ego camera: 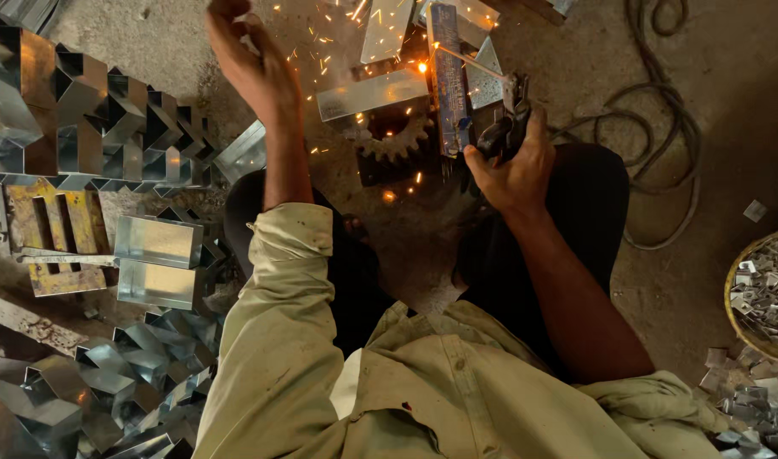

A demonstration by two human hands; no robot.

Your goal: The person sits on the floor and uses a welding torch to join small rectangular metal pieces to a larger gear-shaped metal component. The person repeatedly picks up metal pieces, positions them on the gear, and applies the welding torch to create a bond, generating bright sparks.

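A welder crouched on a workshop floor (687,280) strikes an arc on a bent sheet-metal piece (372,93), orange sparks scattering across the concrete. The right hand (512,166) is closed around a black electrode holder (504,127), its thin welding rod (470,61) angled down so the tip meets the glowing joint. The left hand (249,55) is raised high near the top of the frame, fingers curled, well apart from the work (whether it grips anything cannot be told), seemingly lifted clear of the sparks or towards the face. The piece being welded lies just ahead of the knees, propped over a rusty toothed gear (395,136) and beside a flat blue-grey steel bar (448,76), which appear to act as a heavy, level jig.

Stacks of folded galvanised angle sections (108,119) sit to the left, shiny and sharp-edged, within easy reach; two rectangular boxed pieces (158,259) rest nearer. A yellow-painted steel frame (53,238) lies scuffed beneath. At right, a round basket (731,293) holds small metal offcuts, and a dark cable (661,110) loops over the floor.
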